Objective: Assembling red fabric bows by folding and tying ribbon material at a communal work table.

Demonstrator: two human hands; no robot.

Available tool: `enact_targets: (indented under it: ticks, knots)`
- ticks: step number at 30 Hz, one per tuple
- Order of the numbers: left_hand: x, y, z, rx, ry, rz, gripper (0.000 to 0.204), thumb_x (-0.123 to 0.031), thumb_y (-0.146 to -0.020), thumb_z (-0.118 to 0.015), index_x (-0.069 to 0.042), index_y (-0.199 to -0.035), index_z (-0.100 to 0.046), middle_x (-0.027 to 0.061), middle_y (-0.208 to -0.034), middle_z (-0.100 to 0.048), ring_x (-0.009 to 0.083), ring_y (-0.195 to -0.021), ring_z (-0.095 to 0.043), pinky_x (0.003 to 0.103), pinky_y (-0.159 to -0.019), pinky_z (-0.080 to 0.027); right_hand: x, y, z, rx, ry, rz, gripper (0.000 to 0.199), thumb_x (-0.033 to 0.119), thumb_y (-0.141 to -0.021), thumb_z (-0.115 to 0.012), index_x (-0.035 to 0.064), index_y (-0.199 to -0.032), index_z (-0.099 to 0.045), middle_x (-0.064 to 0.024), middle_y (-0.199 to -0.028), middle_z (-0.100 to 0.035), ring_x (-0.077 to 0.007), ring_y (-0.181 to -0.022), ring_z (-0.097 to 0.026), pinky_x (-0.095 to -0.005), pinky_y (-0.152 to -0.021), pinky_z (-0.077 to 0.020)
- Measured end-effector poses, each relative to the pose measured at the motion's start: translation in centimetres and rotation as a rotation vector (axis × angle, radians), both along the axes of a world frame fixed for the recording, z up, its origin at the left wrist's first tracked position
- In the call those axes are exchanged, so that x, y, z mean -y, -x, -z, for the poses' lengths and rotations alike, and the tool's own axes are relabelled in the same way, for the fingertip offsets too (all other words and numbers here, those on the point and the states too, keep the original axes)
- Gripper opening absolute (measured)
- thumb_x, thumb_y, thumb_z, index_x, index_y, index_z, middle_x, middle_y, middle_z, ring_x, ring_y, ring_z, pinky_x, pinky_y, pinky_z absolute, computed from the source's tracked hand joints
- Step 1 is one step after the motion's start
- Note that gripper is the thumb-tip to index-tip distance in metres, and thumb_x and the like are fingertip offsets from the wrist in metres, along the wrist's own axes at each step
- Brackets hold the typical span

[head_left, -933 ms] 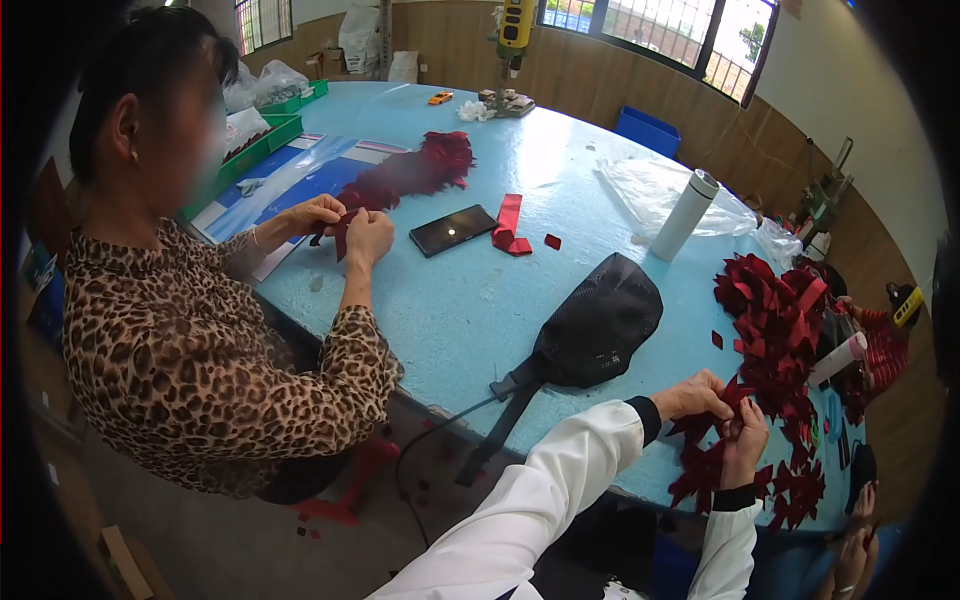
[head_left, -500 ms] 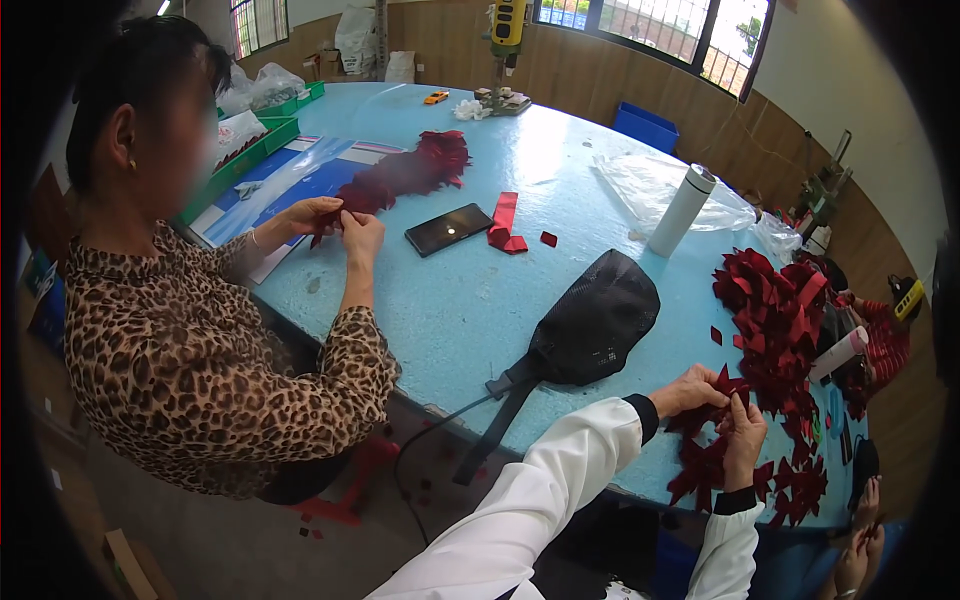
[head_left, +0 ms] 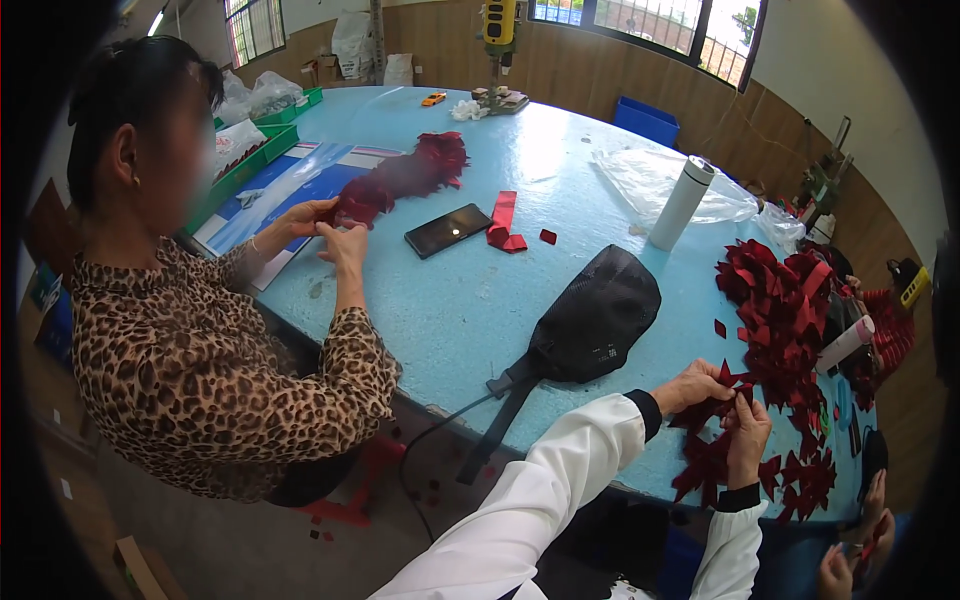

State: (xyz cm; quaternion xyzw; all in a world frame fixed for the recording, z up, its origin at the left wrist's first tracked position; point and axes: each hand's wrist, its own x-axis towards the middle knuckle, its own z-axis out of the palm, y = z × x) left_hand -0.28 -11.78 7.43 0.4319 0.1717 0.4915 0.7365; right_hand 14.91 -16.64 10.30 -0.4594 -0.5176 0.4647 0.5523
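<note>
Dark red fabric pieces with pointed ends, strung like petals [head_left: 704,462], hang beneath my hands at the table's near edge. My left hand [head_left: 694,386] pinches one end of a red fabric piece [head_left: 735,380]. Close beside it, my right hand [head_left: 748,436] grips the same piece with thumb and fingers. Just beyond lies a large heap of dark red fabric pieces [head_left: 775,300]. More pointed pieces [head_left: 806,484] are spread to the right of my right hand.
A black mesh pouch [head_left: 598,318] with a strap and cable lies left of my hands. Behind it stand a white bottle [head_left: 682,204] and plastic sheeting [head_left: 640,185]. A co-worker in leopard print [head_left: 220,380] handles a red fabric garland [head_left: 400,180] near a phone [head_left: 448,231].
My hands stay at nearly the same place, shifting slightly on the red piece. The co-worker's right hand has moved a little down and left along the garland.
</note>
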Motion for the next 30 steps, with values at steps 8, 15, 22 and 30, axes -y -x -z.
enact_targets:
  ticks: [8,15,22,30]
  knots:
    - [0.1,-0.1,-0.1,0.119,0.109,0.005,0.009,-0.004,-0.08,-0.062,0.0,-0.087,-0.066,0.0062,-0.078,-0.065,0.0129,-0.068,-0.061,0.026,-0.066,-0.05,-0.9,0.6,0.1,-0.26,0.035,-0.093,0.013,0.016,-0.089,-0.058,0.0034,-0.084,-0.058,0.0019,-0.06,-0.051,-0.0072,-0.052,-0.046,-0.0205,-0.05,-0.0391]
    - [0.7,-0.4,-1.3,0.082,0.062,0.093,0.014,-0.01,-0.082,-0.064,0.0,-0.092,-0.064,0.0065,-0.078,-0.065,0.013,-0.067,-0.062,0.024,-0.063,-0.05,-0.2,0.8,-0.3,-0.187,0.059,0.113,0.012,0.017,-0.089,-0.059,0.0044,-0.087,-0.06,0.0023,-0.067,-0.055,-0.0065,-0.053,-0.049,-0.02,-0.049,-0.0388]
    - [0.1,1.5,-2.3,-0.004,0.075,0.074,0.014,-0.01,-0.086,-0.059,0.001,-0.094,-0.062,0.0092,-0.084,-0.065,0.0174,-0.073,-0.064,0.028,-0.067,-0.051,-1.9,1.5,-0.5,-0.171,0.086,0.055,0.022,0.025,-0.089,-0.059,0.0027,-0.088,-0.061,-0.0014,-0.073,-0.06,-0.0082,-0.059,-0.055,-0.0219,-0.053,-0.0459]
    - [-1.1,-1.2,0.7,-0.012,0.162,-0.061,0.013,-0.008,-0.086,-0.06,0.0,-0.096,-0.061,0.0085,-0.091,-0.065,0.0161,-0.075,-0.063,0.028,-0.069,-0.052,-0.1,-0.9,0.0,-0.241,0.027,0.204,0.023,0.024,-0.086,-0.063,0.0017,-0.083,-0.059,-0.0013,-0.068,-0.057,-0.0082,-0.057,-0.054,-0.0212,-0.053,-0.0462]
